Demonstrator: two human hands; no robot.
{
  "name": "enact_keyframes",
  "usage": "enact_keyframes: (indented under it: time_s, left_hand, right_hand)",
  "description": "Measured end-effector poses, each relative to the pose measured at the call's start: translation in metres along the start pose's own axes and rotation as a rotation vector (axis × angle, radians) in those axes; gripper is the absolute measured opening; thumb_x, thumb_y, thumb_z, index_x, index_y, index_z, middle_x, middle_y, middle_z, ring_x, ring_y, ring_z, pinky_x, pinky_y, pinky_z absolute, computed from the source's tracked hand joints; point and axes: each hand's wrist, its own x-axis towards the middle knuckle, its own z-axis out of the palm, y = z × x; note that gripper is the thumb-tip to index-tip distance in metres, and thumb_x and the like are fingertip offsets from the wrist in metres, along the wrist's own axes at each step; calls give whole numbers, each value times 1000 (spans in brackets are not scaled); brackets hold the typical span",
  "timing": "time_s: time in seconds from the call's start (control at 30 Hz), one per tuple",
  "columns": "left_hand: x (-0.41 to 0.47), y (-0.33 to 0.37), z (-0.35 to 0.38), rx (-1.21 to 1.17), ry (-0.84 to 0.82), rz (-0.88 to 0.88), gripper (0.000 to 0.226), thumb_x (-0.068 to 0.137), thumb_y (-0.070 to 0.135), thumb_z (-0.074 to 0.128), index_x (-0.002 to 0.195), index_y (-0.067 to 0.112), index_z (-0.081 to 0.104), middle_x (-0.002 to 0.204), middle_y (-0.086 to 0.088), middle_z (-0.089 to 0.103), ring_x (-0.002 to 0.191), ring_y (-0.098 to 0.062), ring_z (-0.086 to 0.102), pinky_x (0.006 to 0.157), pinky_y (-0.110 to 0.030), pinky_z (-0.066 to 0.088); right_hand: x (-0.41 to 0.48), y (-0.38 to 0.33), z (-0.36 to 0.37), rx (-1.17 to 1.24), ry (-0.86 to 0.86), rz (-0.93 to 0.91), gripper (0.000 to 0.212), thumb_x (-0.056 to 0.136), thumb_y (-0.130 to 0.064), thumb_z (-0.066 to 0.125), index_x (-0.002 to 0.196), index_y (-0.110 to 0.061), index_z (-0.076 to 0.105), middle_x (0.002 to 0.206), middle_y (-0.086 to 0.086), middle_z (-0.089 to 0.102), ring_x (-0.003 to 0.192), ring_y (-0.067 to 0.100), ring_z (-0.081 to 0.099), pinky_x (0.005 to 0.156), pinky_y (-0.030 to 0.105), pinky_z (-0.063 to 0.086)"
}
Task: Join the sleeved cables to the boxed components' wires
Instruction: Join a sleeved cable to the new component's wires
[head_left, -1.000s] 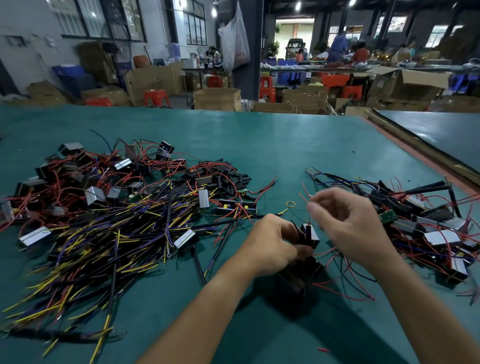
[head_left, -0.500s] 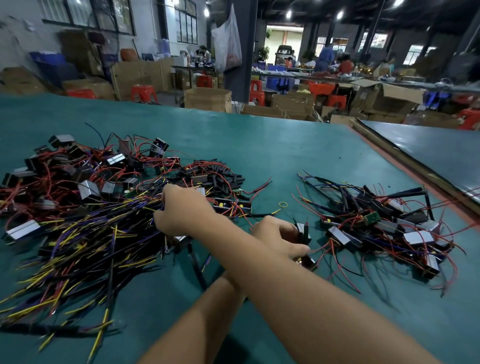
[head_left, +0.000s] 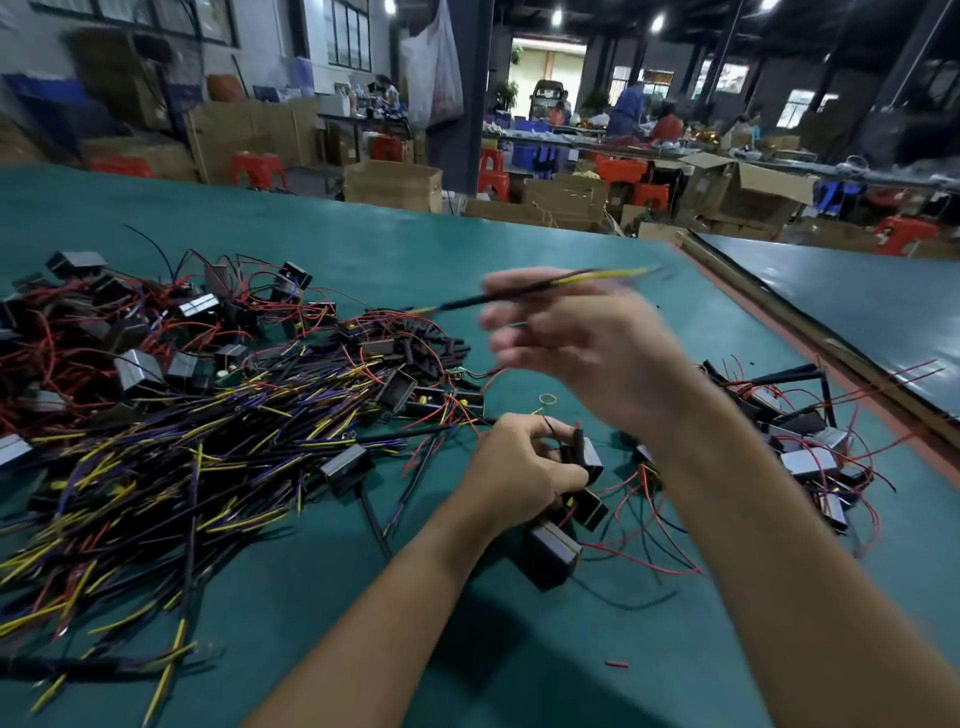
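Note:
My left hand (head_left: 522, 470) grips a small black boxed component (head_left: 587, 457) just above the green table (head_left: 519, 249), with two more black boxes (head_left: 553, 553) lying right below it. My right hand (head_left: 587, 348) is raised and blurred above the left one. It pinches a black sleeved cable (head_left: 498, 299) with yellow wire ends that points left and right. A big heap of sleeved cables (head_left: 171, 457) with yellow and purple ends covers the left of the table. Boxed components with red wires (head_left: 130, 332) lie behind that heap.
A second pile of boxed components with red and black wires (head_left: 810, 441) lies at the right, close to the table's wooden edge (head_left: 831, 343). A small yellow ring (head_left: 547, 399) and a red scrap (head_left: 616, 663) lie on the table. Cardboard boxes and red stools stand beyond.
My right hand has left the cable heap at the left and come back up to the middle, carrying one sleeved cable. My left hand has kept hold of the black box.

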Motion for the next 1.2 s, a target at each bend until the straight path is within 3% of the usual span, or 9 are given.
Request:
enact_keyframes:
  time_s: [0.07, 0.13, 0.27, 0.4, 0.6, 0.73, 0.87, 1.03, 1.2]
  left_hand:
    - [2, 0, 0, -1, -21, -5, 15, 66, 12, 73, 73, 26, 72, 53, 8, 62, 42, -8, 53, 49, -19, 43]
    - [2, 2, 2, -42, -47, -15, 13, 73, 8, 72, 68, 19, 70, 56, 0, 64, 40, -13, 53, 48, -22, 43]
    - [3, 4, 4, -25, -22, -40, 26, 88, 18, 68, 62, 18, 65, 56, -6, 62, 36, -12, 51, 40, -18, 38]
    - [0, 6, 4, -41, -8, -8, 20, 87, 12, 70, 68, 20, 67, 49, 2, 61, 33, -11, 49, 38, -18, 38]
    - [-6, 16, 1, -158, -56, -23, 15, 87, -6, 60, 83, 8, 64, 75, -17, 73, 32, -13, 48, 38, -19, 41]
    - [-7, 20, -2, -191, -96, -73, 9, 87, 2, 63, 94, 5, 70, 74, -14, 71, 37, -13, 51, 41, -18, 41]
    - [-7, 20, 2, -214, -91, -77, 6, 83, -2, 68, 88, 0, 70, 62, -10, 62, 37, -11, 47, 41, -18, 41]
    - [-6, 18, 0, -168, -103, -64, 17, 81, -8, 68, 73, 7, 69, 50, 3, 59, 38, -8, 46, 41, -18, 41]
    - [-10, 21, -5, -154, -223, -66, 11, 80, -6, 71, 82, 5, 71, 69, -12, 66, 43, -11, 53, 46, -18, 46]
  right_hand:
    - [-18, 0, -32, 44, 98, -67, 25, 83, 1, 53, 99, -4, 72, 79, 7, 71, 68, 15, 67, 63, 21, 55]
    - [-26, 10, -55, 82, 265, -108, 17, 82, -14, 59, 84, -13, 76, 66, 0, 63, 57, 10, 58, 53, 19, 49]
    - [-30, 34, -90, 150, 591, -52, 22, 95, -21, 56, 76, -13, 65, 49, -6, 43, 42, 7, 39, 42, 18, 34]
    - [-32, 48, -105, 26, 654, 44, 28, 100, -20, 51, 73, -13, 56, 46, -7, 39, 38, 7, 33, 40, 17, 31]
    - [-32, 51, -101, -204, 595, 4, 27, 98, -19, 57, 72, -13, 61, 49, -5, 44, 38, 9, 40, 41, 20, 38]
    - [-33, 51, -97, -424, 559, -42, 27, 99, -17, 55, 74, -11, 62, 48, -7, 45, 39, 10, 42, 41, 22, 42]
    - [-36, 49, -94, -484, 514, -20, 24, 99, -17, 55, 79, -7, 63, 47, -6, 46, 41, 11, 43, 42, 22, 42]
    - [-54, 35, -103, -554, 150, 352, 11, 92, -17, 65, 82, -13, 67, 62, 0, 60, 50, 11, 53, 43, 20, 44]
    - [-64, 22, -113, -530, -65, 595, 12, 93, -13, 63, 84, -20, 68, 68, 1, 65, 54, 8, 58, 46, 18, 46]
